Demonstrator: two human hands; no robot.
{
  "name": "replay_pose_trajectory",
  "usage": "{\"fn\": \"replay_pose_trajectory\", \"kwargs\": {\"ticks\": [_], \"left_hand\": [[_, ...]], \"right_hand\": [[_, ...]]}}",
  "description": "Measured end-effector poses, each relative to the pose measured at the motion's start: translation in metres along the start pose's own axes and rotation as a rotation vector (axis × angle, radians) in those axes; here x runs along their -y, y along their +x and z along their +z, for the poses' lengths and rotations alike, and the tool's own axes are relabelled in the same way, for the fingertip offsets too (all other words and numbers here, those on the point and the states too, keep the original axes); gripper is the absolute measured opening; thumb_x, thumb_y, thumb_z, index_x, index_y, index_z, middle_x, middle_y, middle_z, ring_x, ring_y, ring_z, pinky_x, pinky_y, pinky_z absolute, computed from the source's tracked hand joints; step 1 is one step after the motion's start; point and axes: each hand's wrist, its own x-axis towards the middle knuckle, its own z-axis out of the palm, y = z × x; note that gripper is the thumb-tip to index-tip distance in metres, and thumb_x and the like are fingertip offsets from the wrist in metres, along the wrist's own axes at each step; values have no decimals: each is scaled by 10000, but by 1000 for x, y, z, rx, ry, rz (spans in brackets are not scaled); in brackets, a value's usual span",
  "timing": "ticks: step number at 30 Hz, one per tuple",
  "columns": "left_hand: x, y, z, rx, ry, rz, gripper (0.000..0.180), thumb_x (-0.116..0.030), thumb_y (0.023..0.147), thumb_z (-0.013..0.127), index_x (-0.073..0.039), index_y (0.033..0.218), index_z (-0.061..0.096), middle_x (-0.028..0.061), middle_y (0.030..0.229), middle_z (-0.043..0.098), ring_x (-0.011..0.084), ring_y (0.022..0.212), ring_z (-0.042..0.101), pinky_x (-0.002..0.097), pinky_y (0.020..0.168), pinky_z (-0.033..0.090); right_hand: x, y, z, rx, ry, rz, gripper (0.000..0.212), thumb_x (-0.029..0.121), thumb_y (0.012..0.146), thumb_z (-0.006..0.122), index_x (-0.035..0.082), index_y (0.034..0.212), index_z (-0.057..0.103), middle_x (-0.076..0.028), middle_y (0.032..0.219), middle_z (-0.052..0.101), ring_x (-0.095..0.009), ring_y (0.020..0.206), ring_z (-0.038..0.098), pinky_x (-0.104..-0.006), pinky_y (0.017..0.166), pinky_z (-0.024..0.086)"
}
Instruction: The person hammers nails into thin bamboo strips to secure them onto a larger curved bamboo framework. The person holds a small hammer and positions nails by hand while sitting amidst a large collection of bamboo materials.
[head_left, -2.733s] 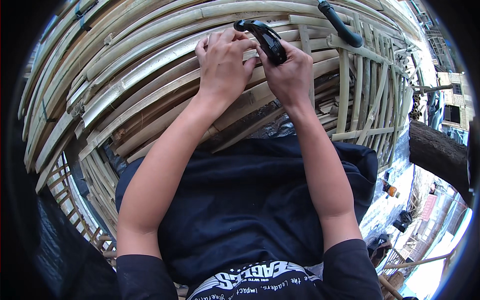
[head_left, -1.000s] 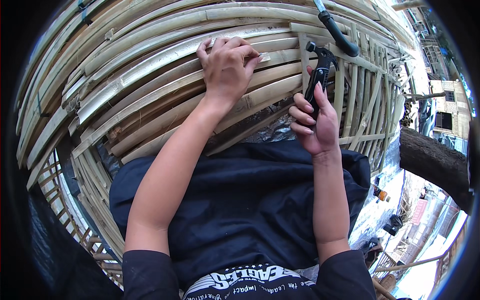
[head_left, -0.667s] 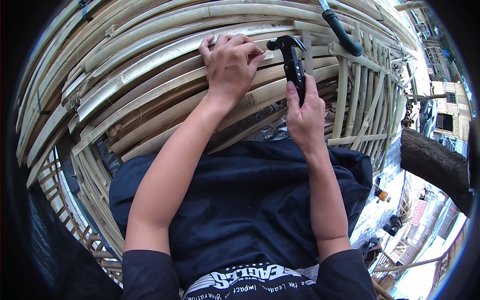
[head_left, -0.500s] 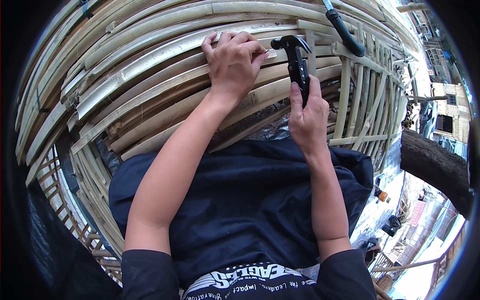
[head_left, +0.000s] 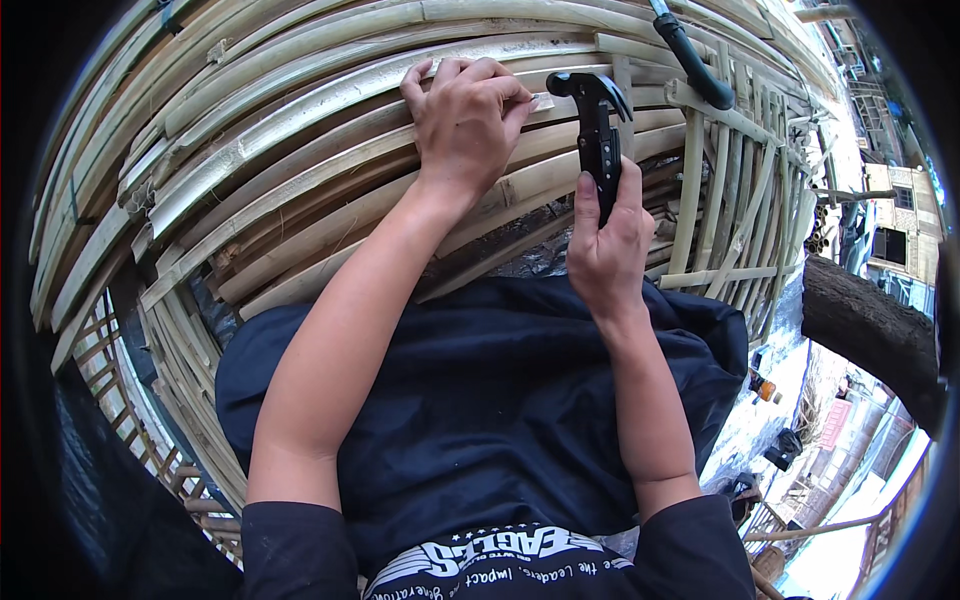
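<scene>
The right hand (head_left: 608, 250) is gripping a black hammer (head_left: 597, 140); the left hand (head_left: 465, 125) is resting on bamboo strips (head_left: 300, 122), though whether it is pinching anything, I cannot tell.

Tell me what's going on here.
A person works at long bamboo strips with both bare hands. The right hand grips a black claw hammer by its handle, its head raised just to the right of the left hand. The left hand rests on the strips, thumb and index finger together; anything pinched there is too small to tell. Dark cloth lies between the person and the strips.
</scene>
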Motion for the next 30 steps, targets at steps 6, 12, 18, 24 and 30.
{"fn": "replay_pose_trajectory", "kwargs": {"ticks": [6, 12, 18, 24, 30], "left_hand": [[-2, 1, -1, 17, 7, -7, 124, -292, 857, 797, -175, 819, 800, -60, 959, 740, 190, 1036, 635, 478, 1107, 298], [0, 0, -1, 4, 14, 1, 119, -289, 855, 800, -174, 825, 802, -58, 963, 743, 188, 1044, 634, 477, 1101, 302], [1, 0, -1, -15, 14, 6, 122, -294, 852, 803, -178, 815, 802, -61, 950, 745, 186, 1041, 636, 471, 1085, 308], [-1, 1, -1, 12, 16, -16, 132, -306, 848, 803, -180, 810, 801, -71, 956, 747, 186, 1061, 630, 479, 1104, 295], [0, 1, 2, 2, 19, -4, 140, -318, 853, 795, -186, 806, 800, -73, 962, 751, 183, 1065, 629, 482, 1100, 295]], "right_hand": [[-2, -1, 4, 11, 2, -3, 218, 159, 1045, 589, 13, 1196, 531, -251, 791, 671, -467, 742, 687, -512, 627, 501], [-2, 0, 9, -1, -38, 37, 219, 173, 1046, 589, 14, 1184, 530, -247, 808, 680, -472, 769, 690, -522, 626, 501], [-3, 1, 12, 58, -77, -3, 220, 148, 1037, 604, 11, 1194, 532, -241, 810, 678, -460, 745, 689, -503, 619, 506], [-5, 0, 13, 35, -65, -26, 242, 140, 1037, 598, 11, 1224, 516, -238, 795, 673, -471, 725, 682, -508, 601, 502], [-4, -3, 13, 21, -129, -33, 233, 149, 1037, 600, 10, 1209, 527, -249, 825, 685, -464, 750, 696, -510, 603, 507]]}}
